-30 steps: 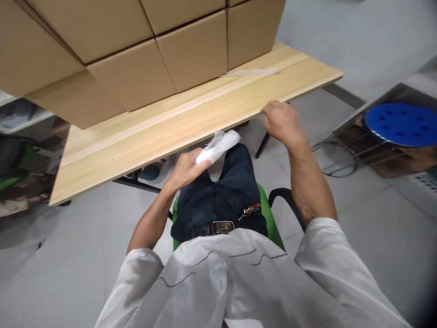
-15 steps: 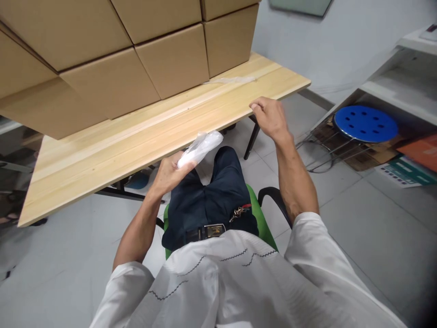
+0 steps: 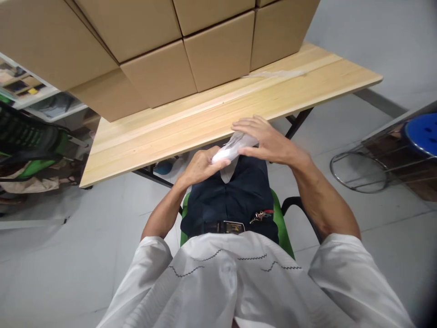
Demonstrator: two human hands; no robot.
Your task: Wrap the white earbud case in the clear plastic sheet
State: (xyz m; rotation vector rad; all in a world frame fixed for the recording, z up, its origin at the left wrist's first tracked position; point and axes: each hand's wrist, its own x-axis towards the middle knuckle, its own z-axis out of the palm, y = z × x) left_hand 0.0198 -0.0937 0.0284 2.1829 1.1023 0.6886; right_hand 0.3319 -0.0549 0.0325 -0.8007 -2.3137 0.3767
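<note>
A crumpled, translucent white plastic bag (image 3: pixel 229 151) is bunched into a long roll above my lap, just off the table's front edge. My left hand (image 3: pixel 202 165) is closed round its near left end, thumb lying along it. At the other end, my right hand (image 3: pixel 262 140) curves over the bag, with the fingers on the far side and the thumb on the near side. Whether anything is inside the bag cannot be made out.
Large cardboard boxes (image 3: pixel 221 50) are stacked along the back of the wooden table (image 3: pixel 164 136). A thin clear plastic strip (image 3: pixel 276 74) lies by them. To the right stands a blue-topped stool (image 3: pixel 425 132); at the left is a dark mesh chair (image 3: pixel 30 136).
My right hand has left the table edge and come over to the bag's far end. The bag stays in my left hand. The view has swung left.
</note>
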